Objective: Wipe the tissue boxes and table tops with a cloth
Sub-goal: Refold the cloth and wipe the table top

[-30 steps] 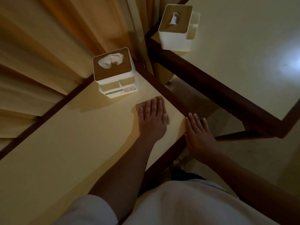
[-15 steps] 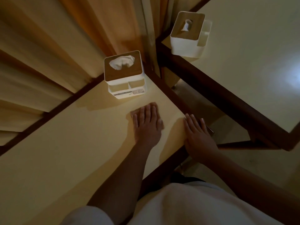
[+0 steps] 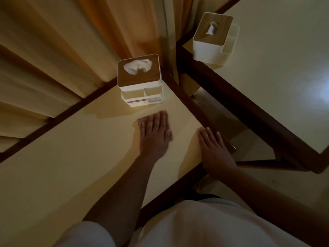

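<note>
My left hand (image 3: 154,132) lies flat with straight fingers on a brownish cloth (image 3: 164,114), pressing it onto the cream top of the near table (image 3: 74,157). Only the cloth's edges show around the fingers. Just beyond the cloth stands a white tissue box with a wooden lid (image 3: 140,81), at the table's far corner. My right hand (image 3: 214,150) rests flat on the same table's right corner, fingers straight. A second white tissue box (image 3: 212,37) stands on the corner of the other table (image 3: 277,72) at the right.
Orange-brown curtains (image 3: 62,50) hang behind the near table. Both tables have dark wooden rims (image 3: 231,104). A narrow gap of floor (image 3: 252,145) separates the two tables. My white clothing (image 3: 204,227) fills the bottom of the view.
My left hand has slid the cloth leftward and a little away from the table's right edge, staying close in front of the tissue box. My right hand stays on the corner.
</note>
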{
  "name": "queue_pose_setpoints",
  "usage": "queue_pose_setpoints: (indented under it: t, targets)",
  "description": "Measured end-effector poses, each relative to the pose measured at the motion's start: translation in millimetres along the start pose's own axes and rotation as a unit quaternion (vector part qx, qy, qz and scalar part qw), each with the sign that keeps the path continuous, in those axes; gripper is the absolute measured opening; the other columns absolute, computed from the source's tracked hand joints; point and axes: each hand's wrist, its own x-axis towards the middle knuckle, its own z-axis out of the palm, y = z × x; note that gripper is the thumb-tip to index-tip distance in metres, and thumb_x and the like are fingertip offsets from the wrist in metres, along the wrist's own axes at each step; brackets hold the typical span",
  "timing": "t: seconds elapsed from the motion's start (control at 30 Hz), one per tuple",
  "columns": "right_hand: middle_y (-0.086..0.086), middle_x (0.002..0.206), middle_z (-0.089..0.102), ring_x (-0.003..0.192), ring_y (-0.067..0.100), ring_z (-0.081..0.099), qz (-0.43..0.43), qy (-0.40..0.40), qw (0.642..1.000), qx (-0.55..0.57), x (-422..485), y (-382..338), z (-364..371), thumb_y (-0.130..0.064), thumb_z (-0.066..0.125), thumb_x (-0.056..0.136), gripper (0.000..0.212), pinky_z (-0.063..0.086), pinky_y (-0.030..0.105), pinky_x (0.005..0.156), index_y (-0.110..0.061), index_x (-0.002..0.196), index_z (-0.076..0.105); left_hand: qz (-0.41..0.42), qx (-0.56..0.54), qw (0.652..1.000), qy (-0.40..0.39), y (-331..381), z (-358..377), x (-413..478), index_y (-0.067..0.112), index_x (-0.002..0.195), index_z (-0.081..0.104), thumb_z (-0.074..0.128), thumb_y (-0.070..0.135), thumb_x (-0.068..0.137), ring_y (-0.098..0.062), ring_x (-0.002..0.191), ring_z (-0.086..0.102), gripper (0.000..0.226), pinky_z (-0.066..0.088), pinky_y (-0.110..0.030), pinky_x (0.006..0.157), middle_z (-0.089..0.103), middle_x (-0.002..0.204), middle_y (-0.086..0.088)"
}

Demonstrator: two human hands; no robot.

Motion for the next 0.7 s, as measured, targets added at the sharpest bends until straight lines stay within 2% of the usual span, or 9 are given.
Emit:
queue_pose_setpoints:
  t: [0.07,0.13,0.23,0.3,0.43,0.5,0.63,0.7]
  targets:
    - [0.011,0.166,-0.028,0.153,0.031,-0.03,0.01,-0.001,1.0,-0.004,1.0,-4.6,0.7,-0.034,0.039,0.102,0.086,-0.021,0.052,0.121,-0.01,0.154,-0.026,-0.025,-0.023,0.999,-0.005,18.3,-2.2,5.9,0.027,0.165,-0.012,0.001,0.052,0.104,-0.018,0.158,-0.022,0.066,-0.017,-0.051,0.125,-0.018,0.173,0.005]
    - [0.015,0.169,-0.021,0.156,0.034,-0.023,0.006,0.014,1.0,-0.001,2.5,-10.2,1.5,-0.037,0.03,0.098,0.082,-0.019,0.055,0.122,-0.007,0.16,-0.015,0.02,-0.023,1.0,-0.001,26.4,0.9,-2.9,0.026,0.166,-0.008,0.005,0.052,0.107,-0.02,0.16,-0.019,0.065,-0.014,-0.052,0.127,-0.014,0.174,0.003]
    - [0.022,0.171,0.01,0.159,0.039,0.001,-0.037,0.074,0.996,-0.011,12.7,-21.7,3.0,-0.027,0.02,0.094,0.074,0.0,0.061,0.127,0.0,0.162,0.015,0.127,0.017,0.992,0.022,8.9,9.9,-35.5,0.025,0.168,0.006,0.019,0.049,0.111,-0.021,0.162,-0.005,0.064,0.005,-0.057,0.129,0.003,0.176,0.001]
    - [0.022,0.169,0.021,0.159,0.039,0.011,-0.068,0.097,0.993,-0.007,24.5,-32.3,4.1,-0.023,0.024,0.094,0.07,0.006,0.06,0.128,0.001,0.16,0.026,0.146,0.016,0.989,0.028,-15.7,14.4,-58.1,0.025,0.168,0.012,0.027,0.047,0.11,-0.02,0.163,0.0,0.063,0.007,-0.054,0.13,0.008,0.175,0.002]
    - [0.021,0.167,0.03,0.157,0.037,0.021,-0.137,0.116,0.984,-0.007,50.5,-63.5,3.9,-0.021,0.045,0.095,0.067,0.013,0.06,0.128,0.0,0.157,0.031,0.073,0.005,0.997,0.029,-67.8,19.4,-98.4,0.023,0.167,0.021,0.029,0.047,0.111,-0.02,0.162,0.005,0.062,0.009,-0.052,0.13,0.013,0.174,0.003]
    - [0.022,0.164,0.036,0.154,0.039,0.029,-0.165,0.121,0.979,0.0,60.2,-84.2,2.2,-0.018,0.055,0.092,0.068,0.02,0.062,0.124,0.001,0.155,0.038,0.029,-0.011,1.0,0.006,-91.1,17.3,-113.4,0.024,0.167,0.017,0.025,0.049,0.111,-0.018,0.162,0.001,0.062,0.007,-0.052,0.13,0.01,0.175,0.004]
    - [0.022,0.162,0.039,0.153,0.039,0.033,-0.2,0.124,0.972,0.0,71.2,-116.7,1.8,-0.014,0.058,0.091,0.067,0.024,0.062,0.124,0.002,0.153,0.042,-0.048,-0.042,0.998,-0.025,-126.9,14.3,-132.5,0.031,0.164,-0.001,0.01,0.058,0.107,-0.011,0.16,-0.016,0.064,-0.007,-0.045,0.13,-0.008,0.173,0.012]
    - [0.021,0.163,0.037,0.155,0.038,0.03,-0.209,0.124,0.97,-0.003,74.8,-132.0,2.1,-0.015,0.055,0.094,0.065,0.023,0.062,0.125,0.002,0.155,0.04,-0.095,-0.062,0.993,-0.021,-147.7,11.8,-138.8,0.033,0.165,-0.005,0.007,0.06,0.104,-0.008,0.157,-0.022,0.067,-0.017,-0.039,0.127,-0.015,0.17,0.015]
